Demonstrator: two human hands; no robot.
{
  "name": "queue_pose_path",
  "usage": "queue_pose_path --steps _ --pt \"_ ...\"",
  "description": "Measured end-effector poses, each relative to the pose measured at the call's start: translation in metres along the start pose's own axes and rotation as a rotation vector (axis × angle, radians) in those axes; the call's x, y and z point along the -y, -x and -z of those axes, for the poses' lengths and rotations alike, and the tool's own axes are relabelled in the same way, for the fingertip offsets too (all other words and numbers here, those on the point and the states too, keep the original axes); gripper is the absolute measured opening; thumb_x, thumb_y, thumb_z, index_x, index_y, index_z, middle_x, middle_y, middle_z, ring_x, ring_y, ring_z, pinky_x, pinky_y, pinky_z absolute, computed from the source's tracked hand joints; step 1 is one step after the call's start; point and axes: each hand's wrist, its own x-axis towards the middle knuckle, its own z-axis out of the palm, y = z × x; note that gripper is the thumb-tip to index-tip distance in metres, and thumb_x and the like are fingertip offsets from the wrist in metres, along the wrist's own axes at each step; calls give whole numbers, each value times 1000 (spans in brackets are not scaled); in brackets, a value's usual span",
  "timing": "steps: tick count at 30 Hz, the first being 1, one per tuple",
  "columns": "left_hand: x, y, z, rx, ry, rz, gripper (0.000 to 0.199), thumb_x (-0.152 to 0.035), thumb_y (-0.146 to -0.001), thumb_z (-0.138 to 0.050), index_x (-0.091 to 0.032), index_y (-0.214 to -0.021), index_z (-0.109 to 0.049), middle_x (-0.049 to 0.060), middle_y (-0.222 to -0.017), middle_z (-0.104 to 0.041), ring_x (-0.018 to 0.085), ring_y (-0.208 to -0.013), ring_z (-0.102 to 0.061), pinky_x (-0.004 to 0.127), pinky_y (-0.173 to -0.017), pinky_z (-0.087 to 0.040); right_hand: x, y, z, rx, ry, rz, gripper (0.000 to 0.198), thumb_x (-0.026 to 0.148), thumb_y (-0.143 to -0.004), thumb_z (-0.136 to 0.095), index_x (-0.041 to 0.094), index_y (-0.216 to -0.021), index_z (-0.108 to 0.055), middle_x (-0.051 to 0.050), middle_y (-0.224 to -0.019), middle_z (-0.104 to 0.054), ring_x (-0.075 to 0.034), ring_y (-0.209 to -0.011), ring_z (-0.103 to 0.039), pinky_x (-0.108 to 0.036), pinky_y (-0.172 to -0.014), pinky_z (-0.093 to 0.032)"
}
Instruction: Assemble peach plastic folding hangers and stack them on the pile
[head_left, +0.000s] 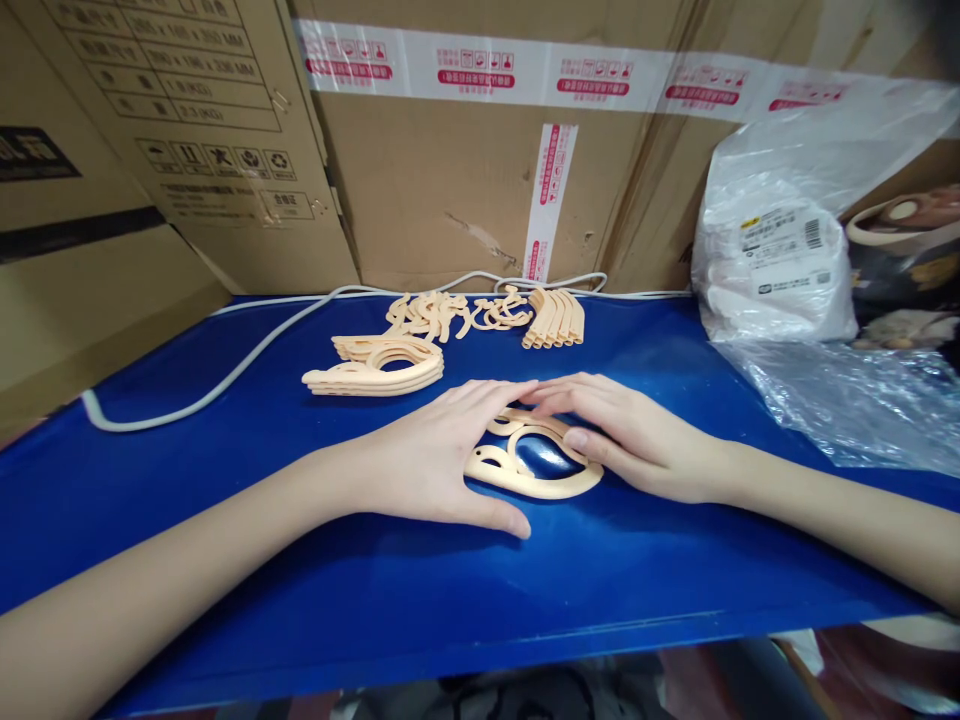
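Note:
A beige plastic folding hanger point(536, 488), its rounded frame showing oval openings, lies on the blue tabletop between my hands. My left hand point(442, 455) reaches over its left end, fingers stretched out and thumb spread apart toward the near side. At the upper right of the hanger, my right hand point(637, 435) has its fingers over the far edge and its thumb against the inner bar. The fingertips of both hands meet above the hanger's far side and hide part of it. Just beyond my left hand sits a stack of similar beige hangers point(375, 380).
Farther back are a pile of loose beige curved hook pieces point(427, 315) and a row of curved beige arms point(556, 318). A white cable point(225, 385) runs along the left and back. Cardboard boxes point(465, 180) wall the rear; a plastic-wrapped package point(776, 265) stands at right.

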Motion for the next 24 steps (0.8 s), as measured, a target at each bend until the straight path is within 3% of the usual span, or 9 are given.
queue_pose_path --steps 5,9,13,18,21,24 --pt "1 2 4 -16 -19 23 96 -59 -74 -71 -22 -151 -27 12 -150 -43 32 -135 -42 48 -109 -38 -6 1 6 -189 72 -116 20 30 -99 -45 19 -106 -60 -7 -101 -68 -20 -96 -62 -32 -84 -47" --pt "2 2 6 -68 -40 -26 85 -46 -77 -73 -27 -149 -32 7 -131 -59 26 -117 -57 40 -96 -48 -6 1 7 -183 85 -238 25 38 -98 -47 19 -98 -63 -5 -91 -68 -18 -81 -60 -30 -71 -46" --pt "3 0 11 -224 -150 -91 71 -41 -81 -70 -22 -143 -40 9 -130 -57 26 -117 -56 39 -97 -47 -3 0 6 -133 -6 -435 33 49 -94 -51 20 -101 -65 -2 -83 -66 -15 -69 -56 -28 -60 -40" --pt "7 -1 15 -389 -330 -139 58 -41 -87 -64 -17 -136 -44 11 -136 -53 26 -127 -50 38 -106 -42 -3 -4 7 -106 -393 -546 33 51 -90 -56 18 -86 -62 1 -75 -55 -12 -65 -45 -26 -57 -35" --pt "9 0 14 -393 -414 -152 62 -43 -87 -64 -16 -138 -42 13 -138 -52 27 -129 -48 40 -109 -39 -2 -5 7 -137 -655 -611 31 47 -88 -60 17 -79 -58 3 -69 -44 -10 -59 -37 -24 -52 -30" --pt "9 0 14 -380 -440 -147 72 -47 -85 -67 -14 -142 -38 15 -140 -52 29 -130 -47 41 -110 -38 -1 -5 7 -165 -762 -640 27 42 -86 -63 16 -78 -59 3 -70 -41 -9 -58 -35 -24 -50 -29"
